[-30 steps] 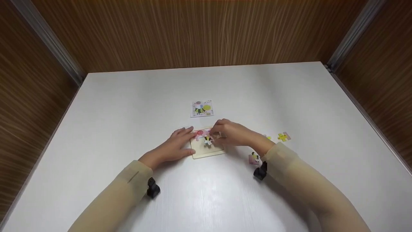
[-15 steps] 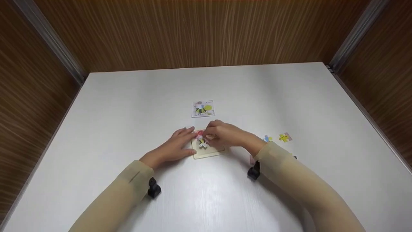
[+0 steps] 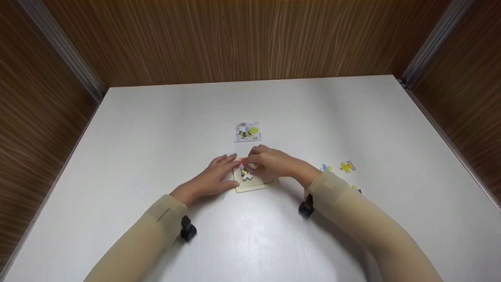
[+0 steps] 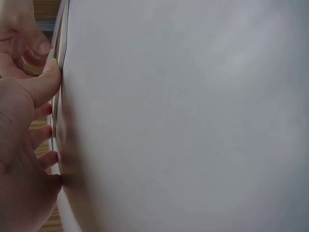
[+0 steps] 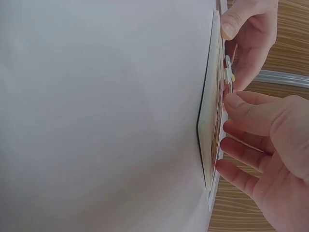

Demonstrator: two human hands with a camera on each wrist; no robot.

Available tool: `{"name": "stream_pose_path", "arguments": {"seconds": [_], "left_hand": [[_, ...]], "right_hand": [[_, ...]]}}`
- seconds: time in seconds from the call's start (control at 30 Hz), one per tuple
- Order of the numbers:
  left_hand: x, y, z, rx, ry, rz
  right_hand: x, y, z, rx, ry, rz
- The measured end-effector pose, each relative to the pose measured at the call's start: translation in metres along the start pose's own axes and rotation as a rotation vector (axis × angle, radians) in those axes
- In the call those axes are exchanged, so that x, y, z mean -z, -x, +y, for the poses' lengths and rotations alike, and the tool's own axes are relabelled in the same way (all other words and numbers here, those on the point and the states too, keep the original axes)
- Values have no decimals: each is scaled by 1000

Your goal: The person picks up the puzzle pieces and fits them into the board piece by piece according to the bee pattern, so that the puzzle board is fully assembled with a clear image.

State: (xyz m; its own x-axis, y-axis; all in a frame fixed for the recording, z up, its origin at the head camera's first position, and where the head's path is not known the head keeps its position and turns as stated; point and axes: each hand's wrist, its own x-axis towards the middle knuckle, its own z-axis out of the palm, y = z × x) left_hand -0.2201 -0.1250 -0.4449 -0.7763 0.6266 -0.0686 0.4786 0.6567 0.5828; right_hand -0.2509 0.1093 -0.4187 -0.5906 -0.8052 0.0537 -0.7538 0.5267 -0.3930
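Note:
A shallow wooden puzzle tray (image 3: 254, 187) lies on the white table, with pink and red pieces along its far side, partly covered by fingers. My left hand (image 3: 211, 178) rests at the tray's left edge, thumb and fingers spread on the rim. Over the tray, my right hand (image 3: 274, 162) pinches a puzzle piece (image 3: 246, 174) with white, black and yellow parts. In the right wrist view that piece (image 5: 229, 72) stands slightly raised above the tray (image 5: 207, 116), between thumb and index finger of the right hand (image 5: 275, 130).
Beyond the tray lies a square bee picture (image 3: 247, 132). To the right are a yellow piece (image 3: 346, 167) and a blue and yellow piece (image 3: 325, 167); more pieces are partly hidden by the right sleeve (image 3: 344, 199). Wood-grain panels (image 3: 250, 43) surround the table.
My right hand has moved a little left over the tray with the pinched piece, which has shifted left too. The right sleeve now covers more of the pink piece. My left hand has stayed in place.

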Motion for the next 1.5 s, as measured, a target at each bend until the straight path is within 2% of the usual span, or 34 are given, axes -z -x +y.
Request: {"name": "stream_pose_path", "arguments": {"seconds": [0.27, 0.67, 0.93, 1.03, 1.23, 1.37, 1.5], "left_hand": [[0, -3, 1, 35, -7, -22], [4, 0, 3, 23, 68, -13], [3, 0, 2, 26, 95, -17], [3, 0, 1, 29, 112, -22], [3, 0, 1, 33, 86, -31], [4, 1, 1, 31, 76, -26], [4, 1, 0, 25, 69, -20]], "right_hand": [[-1, -2, 1, 37, -3, 11], [5, -3, -1, 79, -2, -3], [0, -7, 0, 94, -6, -15], [-2, -8, 1, 82, -7, -28], [-2, -7, 1, 36, 11, -42], [-1, -2, 0, -6, 32, 18], [-1, 5, -5, -104, 83, 75]]}}
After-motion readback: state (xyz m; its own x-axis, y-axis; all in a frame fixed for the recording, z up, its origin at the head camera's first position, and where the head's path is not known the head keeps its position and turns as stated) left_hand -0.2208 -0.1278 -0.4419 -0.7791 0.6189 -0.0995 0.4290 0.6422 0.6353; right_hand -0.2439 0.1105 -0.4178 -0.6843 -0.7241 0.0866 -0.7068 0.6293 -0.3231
